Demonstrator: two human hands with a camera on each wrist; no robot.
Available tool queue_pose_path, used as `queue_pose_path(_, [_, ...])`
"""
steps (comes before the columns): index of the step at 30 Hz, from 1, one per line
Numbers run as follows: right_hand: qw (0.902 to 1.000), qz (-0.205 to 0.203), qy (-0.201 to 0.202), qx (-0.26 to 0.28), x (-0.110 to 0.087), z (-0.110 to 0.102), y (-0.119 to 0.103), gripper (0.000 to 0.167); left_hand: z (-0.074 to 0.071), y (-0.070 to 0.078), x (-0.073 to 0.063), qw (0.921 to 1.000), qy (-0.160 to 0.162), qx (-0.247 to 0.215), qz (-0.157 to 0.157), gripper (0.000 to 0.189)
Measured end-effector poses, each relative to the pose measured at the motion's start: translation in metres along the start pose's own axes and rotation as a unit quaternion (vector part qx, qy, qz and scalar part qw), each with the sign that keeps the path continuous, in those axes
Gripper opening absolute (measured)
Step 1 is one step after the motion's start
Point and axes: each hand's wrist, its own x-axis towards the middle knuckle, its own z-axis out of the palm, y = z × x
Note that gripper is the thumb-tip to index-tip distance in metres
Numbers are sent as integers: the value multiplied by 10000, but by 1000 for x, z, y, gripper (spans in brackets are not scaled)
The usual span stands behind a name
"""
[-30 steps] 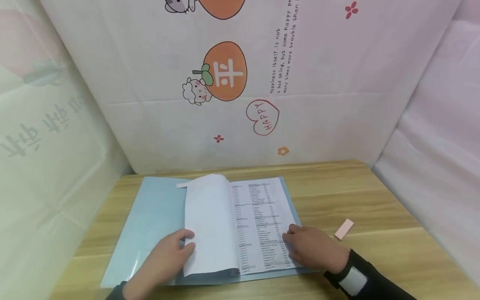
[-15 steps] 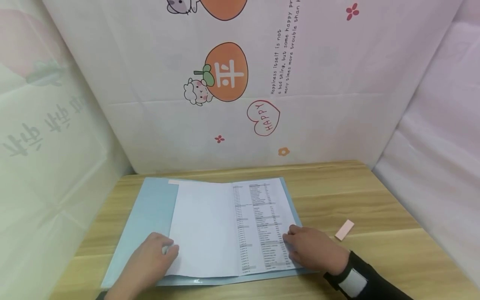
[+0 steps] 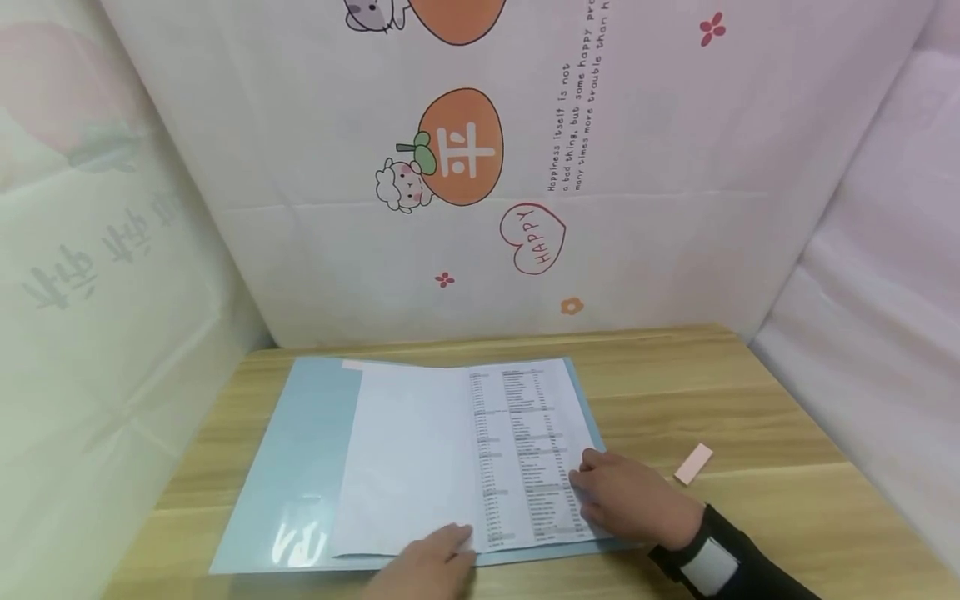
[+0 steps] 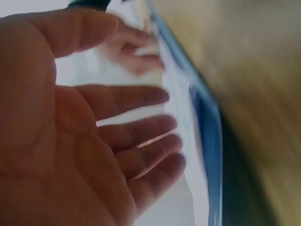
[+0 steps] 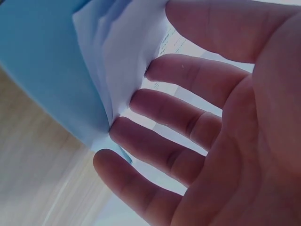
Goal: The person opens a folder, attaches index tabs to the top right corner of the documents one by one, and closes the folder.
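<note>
A light blue folder [image 3: 281, 475] lies spread on the wooden table, with white sheets in it. Its left sheet [image 3: 408, 458] is blank and carries a small pale pink tab [image 3: 352, 364] at the top left corner. Columns of print fill the right sheet [image 3: 525, 454]. My left hand [image 3: 427, 567] is over the folder's lower edge near the fold, fingers extended and apart in the left wrist view. At the right sheet's outer edge rests my right hand [image 3: 633, 497]; in the right wrist view its fingertips [image 5: 122, 125] touch the sheets' edges, fingers loosely extended.
A small pale pink strip [image 3: 693, 463] lies on the table [image 3: 772, 500] right of the folder. White printed cloth [image 3: 337, 275] hangs behind the table and along both sides.
The turned sheet has gone from curved up to flat on the left. My left hand has come off its left edge and moved right toward the fold. The right hand stays put.
</note>
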Motion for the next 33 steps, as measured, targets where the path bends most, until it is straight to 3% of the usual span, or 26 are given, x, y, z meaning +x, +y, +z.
queue_pose_path(3, [9999, -77, 54, 36, 1, 1, 1, 27, 7, 12, 14, 9993, -238, 274, 75, 83])
queue_pose_path(7, [9999, -90, -21, 81, 1, 0, 1, 24, 15, 19, 27, 9964, -164, 824, 112, 63])
queue_pose_path(12, [9996, 39, -32, 265, 10, -13, -11, 11, 20, 22, 36, 9935, -145, 1126, 96, 53])
queue_pose_path(16, [9961, -627, 217, 575, 32, -17, -39, 11, 18, 23, 41, 9931, -148, 1164, 65, 41])
queue_pose_path(19, [9864, -1358, 132, 916, 53, -11, -62, 24, 16, 23, 42, 9932, -128, 1156, -27, 36])
queue_pose_path(21, [9830, -1499, -34, 1060, 69, -6, -73, 33, 15, 22, 43, 9929, -100, 1182, -33, 35])
queue_pose_path(26, [9911, -791, -210, 1049, 108, 0, -78, 39, 9, 21, 42, 9918, -150, 1257, 182, 36])
queue_pose_path(33, [9961, 73, -439, 763, 161, 6, -62, 48, 6, 18, 42, 9906, -250, 1299, 348, 42])
